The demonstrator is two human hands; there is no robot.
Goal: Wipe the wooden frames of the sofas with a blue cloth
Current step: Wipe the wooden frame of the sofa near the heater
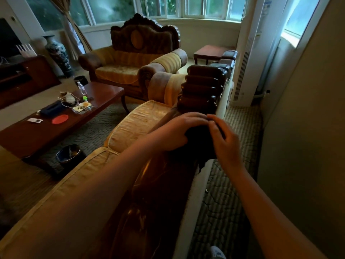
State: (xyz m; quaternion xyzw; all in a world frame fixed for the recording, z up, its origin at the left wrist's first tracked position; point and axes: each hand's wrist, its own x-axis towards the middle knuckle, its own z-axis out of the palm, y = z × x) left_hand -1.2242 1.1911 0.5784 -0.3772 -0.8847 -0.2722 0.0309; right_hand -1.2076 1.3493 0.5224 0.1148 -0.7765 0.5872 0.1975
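Note:
I stand behind a sofa whose dark carved wooden top rail runs away from me, with glossy brown wood nearer. A dark cloth, too shadowed to show its colour, lies bunched on the rail. My left hand presses down on the cloth from the left. My right hand pinches the cloth's top edge from the right, fingertips touching the left hand's. A second sofa with a carved wooden crest faces me across the room.
Yellow seat cushions lie left of the rail. A wooden coffee table holds a bottle and clutter, with a black bin beside it. A white cabinet and wall stand to the right. Patterned carpet runs behind the sofa.

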